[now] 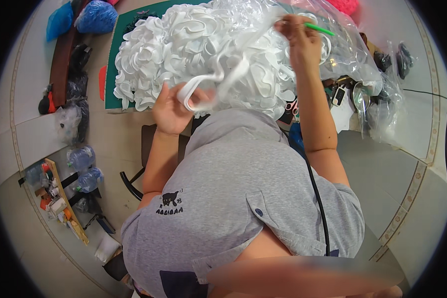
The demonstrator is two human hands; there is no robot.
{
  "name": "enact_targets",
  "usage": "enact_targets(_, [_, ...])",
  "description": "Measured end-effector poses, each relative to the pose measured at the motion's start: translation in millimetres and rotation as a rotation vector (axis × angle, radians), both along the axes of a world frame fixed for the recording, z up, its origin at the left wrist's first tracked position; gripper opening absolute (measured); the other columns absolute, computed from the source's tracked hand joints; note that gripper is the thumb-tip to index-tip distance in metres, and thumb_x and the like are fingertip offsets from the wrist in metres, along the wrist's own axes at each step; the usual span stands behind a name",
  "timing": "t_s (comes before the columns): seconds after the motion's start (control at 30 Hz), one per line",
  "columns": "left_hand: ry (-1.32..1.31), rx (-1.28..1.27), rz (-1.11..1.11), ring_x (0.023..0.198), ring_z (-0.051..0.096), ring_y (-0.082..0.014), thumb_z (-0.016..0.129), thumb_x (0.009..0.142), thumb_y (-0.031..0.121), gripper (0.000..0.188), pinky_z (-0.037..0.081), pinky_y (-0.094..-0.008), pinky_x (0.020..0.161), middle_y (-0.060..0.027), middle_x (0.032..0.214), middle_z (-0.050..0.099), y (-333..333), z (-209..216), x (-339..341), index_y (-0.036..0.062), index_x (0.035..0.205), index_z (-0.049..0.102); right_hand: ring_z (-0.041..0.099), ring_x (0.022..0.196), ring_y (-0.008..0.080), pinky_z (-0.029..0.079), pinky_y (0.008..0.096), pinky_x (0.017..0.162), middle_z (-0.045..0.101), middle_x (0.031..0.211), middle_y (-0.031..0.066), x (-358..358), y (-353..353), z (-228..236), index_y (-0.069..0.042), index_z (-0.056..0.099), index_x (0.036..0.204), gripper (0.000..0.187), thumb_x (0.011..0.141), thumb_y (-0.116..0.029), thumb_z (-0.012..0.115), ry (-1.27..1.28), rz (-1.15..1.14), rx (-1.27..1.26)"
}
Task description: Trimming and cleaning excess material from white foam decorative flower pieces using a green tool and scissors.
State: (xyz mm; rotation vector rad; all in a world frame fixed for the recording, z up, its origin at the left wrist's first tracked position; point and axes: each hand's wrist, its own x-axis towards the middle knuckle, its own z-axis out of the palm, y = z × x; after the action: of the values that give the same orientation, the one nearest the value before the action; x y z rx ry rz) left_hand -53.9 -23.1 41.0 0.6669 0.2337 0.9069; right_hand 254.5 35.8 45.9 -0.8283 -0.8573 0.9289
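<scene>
A big heap of curled white strips (193, 30), soft and band-like, covers most of the table in front of me. At the heap's near edge, my left hand (176, 107) has its fingers curled at a looped white strip (196, 83); the fingertips are blurred. My right hand (300, 35) is raised over the heap's right side, its fingers closed on a slim green stick (320, 29) like a pen. Blurred white strip stretches from near the left hand up toward the right fingers. Whether the right hand also pinches its end is unclear.
The heap lies on a green tabletop (112, 74). Clear plastic bagging (350, 54) spreads over the right side. Pink-handled scissors (292, 108) lie near the heap's front right edge. A black cable (319, 198) runs down over my shirt. Bottles (87, 179) stand at the left.
</scene>
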Motion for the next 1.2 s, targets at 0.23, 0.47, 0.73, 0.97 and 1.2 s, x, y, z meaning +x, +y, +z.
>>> enact_targets(0.23, [0.763, -0.071, -0.238, 0.094, 0.061, -0.0239, 0.041, 0.093, 0.047, 0.049, 0.045, -0.0331, 0.086, -0.0150, 0.105, 0.063, 2.5, -8.2, 52.5, 0.0026, 0.089, 0.062, 0.065, 0.078, 0.0225, 0.054, 0.0343, 0.070, 0.063, 0.095, 0.0157, -77.7, -49.0, 42.7, 0.001, 0.055, 0.096, 0.019, 0.093, -0.017, 0.052, 0.131, 0.587, -0.080])
enact_targets(0.47, [0.452, 0.180, 0.106, 0.114, 0.052, -0.0250, 0.042, 0.097, 0.027, 0.038, 0.036, -0.0382, 0.097, -0.0160, 0.122, 0.056, -1.4, -16.5, 47.0, -0.0013, 0.081, 0.062, 0.064, 0.078, 0.0207, 0.052, 0.0345, 0.079, 0.063, 0.091, 0.0139, -26.5, -12.1, 16.6, 0.002, 0.058, 0.090, 0.022, 0.091, -0.019, 0.056, 0.067, -0.166, 0.117])
enact_targets(0.73, [0.204, 0.068, 0.196, 0.117, 0.048, -0.0335, 0.039, 0.098, 0.031, 0.039, 0.035, -0.0455, 0.101, -0.0173, 0.127, 0.050, -5.4, -14.9, 28.4, -0.0009, 0.095, 0.061, 0.064, 0.083, 0.0189, 0.052, 0.0346, 0.081, 0.065, 0.091, 0.0111, -22.5, 0.1, -31.4, 0.001, 0.061, 0.093, 0.021, 0.091, -0.020, 0.057, -0.119, 0.175, -0.101])
enact_targets(0.97, [0.064, -0.178, 0.342, 0.123, 0.042, -0.0355, 0.036, 0.098, 0.031, 0.042, 0.034, -0.0501, 0.104, -0.0166, 0.137, 0.040, 2.9, 2.0, 25.1, 0.0037, 0.129, 0.040, 0.059, 0.079, 0.0114, 0.049, 0.0235, 0.072, 0.064, 0.093, 0.0080, -64.5, -7.2, -35.6, 0.000, 0.065, 0.098, 0.020, 0.090, -0.017, 0.059, -0.467, 0.299, -0.462])
enact_targets(1.2, [-0.037, -0.382, 0.261, 0.122, 0.044, -0.0261, 0.038, 0.098, 0.029, 0.043, 0.034, -0.0435, 0.103, -0.0096, 0.135, 0.043, -4.4, -34.1, 37.2, 0.0088, 0.135, 0.035, 0.053, 0.073, 0.0047, 0.044, 0.0188, 0.066, 0.059, 0.082, -0.0007, -67.9, -48.1, -23.4, -0.004, 0.060, 0.086, 0.014, 0.080, -0.011, 0.070, -0.327, 0.630, -0.362])
